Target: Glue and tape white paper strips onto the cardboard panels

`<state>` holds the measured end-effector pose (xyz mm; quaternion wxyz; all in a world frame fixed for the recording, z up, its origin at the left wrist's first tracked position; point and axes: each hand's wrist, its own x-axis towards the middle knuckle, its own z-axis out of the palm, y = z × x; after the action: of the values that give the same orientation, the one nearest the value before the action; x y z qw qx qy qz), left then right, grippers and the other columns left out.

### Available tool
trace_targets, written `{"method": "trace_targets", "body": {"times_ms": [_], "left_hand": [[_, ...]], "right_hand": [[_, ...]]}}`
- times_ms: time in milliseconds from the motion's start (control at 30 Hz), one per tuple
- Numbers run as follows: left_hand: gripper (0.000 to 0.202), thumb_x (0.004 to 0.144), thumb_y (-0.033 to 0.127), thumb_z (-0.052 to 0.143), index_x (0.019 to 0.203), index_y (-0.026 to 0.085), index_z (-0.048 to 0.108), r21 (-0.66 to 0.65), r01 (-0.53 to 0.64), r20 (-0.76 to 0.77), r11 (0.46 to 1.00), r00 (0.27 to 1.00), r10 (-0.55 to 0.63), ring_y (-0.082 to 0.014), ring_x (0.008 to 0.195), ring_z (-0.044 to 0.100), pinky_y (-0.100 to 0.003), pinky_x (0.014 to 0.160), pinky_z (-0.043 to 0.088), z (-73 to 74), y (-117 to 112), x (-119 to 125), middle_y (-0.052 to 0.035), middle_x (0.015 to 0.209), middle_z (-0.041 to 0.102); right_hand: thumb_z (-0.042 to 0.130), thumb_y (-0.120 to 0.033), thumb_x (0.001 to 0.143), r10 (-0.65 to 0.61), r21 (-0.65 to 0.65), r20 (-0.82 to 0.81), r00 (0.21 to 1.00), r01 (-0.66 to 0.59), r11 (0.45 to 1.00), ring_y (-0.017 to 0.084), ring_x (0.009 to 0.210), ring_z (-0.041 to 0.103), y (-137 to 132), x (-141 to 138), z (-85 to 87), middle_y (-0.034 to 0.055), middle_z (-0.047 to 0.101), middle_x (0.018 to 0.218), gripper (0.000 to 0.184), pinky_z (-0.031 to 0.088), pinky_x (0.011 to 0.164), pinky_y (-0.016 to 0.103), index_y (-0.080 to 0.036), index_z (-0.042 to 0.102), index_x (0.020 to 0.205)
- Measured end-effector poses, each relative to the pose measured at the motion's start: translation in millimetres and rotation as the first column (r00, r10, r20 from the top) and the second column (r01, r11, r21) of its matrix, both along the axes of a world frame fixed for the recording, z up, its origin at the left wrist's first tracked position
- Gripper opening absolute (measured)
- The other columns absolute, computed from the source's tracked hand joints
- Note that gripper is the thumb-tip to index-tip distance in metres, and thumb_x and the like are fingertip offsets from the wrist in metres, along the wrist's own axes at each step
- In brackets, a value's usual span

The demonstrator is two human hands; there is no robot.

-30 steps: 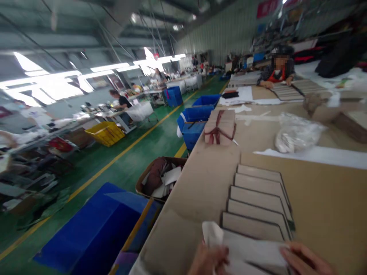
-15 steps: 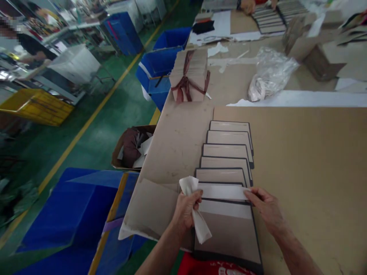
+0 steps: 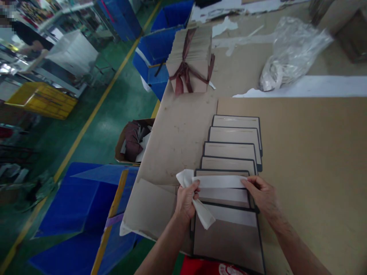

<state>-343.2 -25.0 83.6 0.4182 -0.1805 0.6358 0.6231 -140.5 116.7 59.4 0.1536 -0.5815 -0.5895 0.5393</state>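
Note:
My left hand (image 3: pixel 187 200) is closed around a bunched-up white bundle (image 3: pixel 205 214), paper or cloth, which sticks out above and below the fist. Its thumb also presses the left end of a flat white strip (image 3: pixel 222 182). At the strip's other end, my right hand (image 3: pixel 262 196) pinches it between thumb and fingers. The strip is stretched level between both hands, over a row of overlapping dark-edged beige panels (image 3: pixel 229 149). The nearest panel (image 3: pixel 228 240) lies in front of me with a paler band along its top; a similar band shows on the panel behind it.
A ribbon-tied stack of beige pieces (image 3: pixel 190 57) stands at the table's far left corner. Farther right lies a clear plastic bag (image 3: pixel 289 57). Blue bins (image 3: pixel 86 202) and a carton of scraps (image 3: pixel 134 141) stand along the left edge. Another person (image 3: pixel 31 40) is across the aisle.
Both hands have moved slightly away from me, raising the white strip off the second panel, where a pale band now shows. The left thumb has come onto the strip's left end. The view has shifted.

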Motion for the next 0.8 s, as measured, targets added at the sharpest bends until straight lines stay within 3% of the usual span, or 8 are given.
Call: {"method": "trace_targets", "body": {"times_ms": [333,800], "left_hand": [[0.041,0.049,0.031,0.088,0.074,0.012,0.061,-0.118,0.039,-0.046,0.992,0.998,-0.045,-0.0053,0.045,0.045,-0.015,0.039,0.026,-4.6,9,-7,0.0031,0.052,0.056],[0.034,0.054,0.034,0.084,0.073,0.015,0.062,-0.336,0.068,-0.202,0.939,0.969,-0.143,-0.0061,0.039,0.038,-0.020,0.038,0.027,-15.7,21,-7,0.0091,0.045,0.046]], "right_hand": [[0.068,-0.060,0.076,-0.034,0.078,0.038,0.999,0.031,0.997,0.019,0.070,0.058,1,2,-12.1,0.0030,0.067,0.074,0.042,0.045,0.064,0.029,-0.018,0.070,0.082],[0.066,-0.062,0.075,-0.072,0.223,0.139,0.988,0.040,0.974,0.019,0.064,0.055,5,-4,-16.6,0.0022,0.064,0.068,0.041,0.043,0.063,0.031,-0.021,0.068,0.077]]}}
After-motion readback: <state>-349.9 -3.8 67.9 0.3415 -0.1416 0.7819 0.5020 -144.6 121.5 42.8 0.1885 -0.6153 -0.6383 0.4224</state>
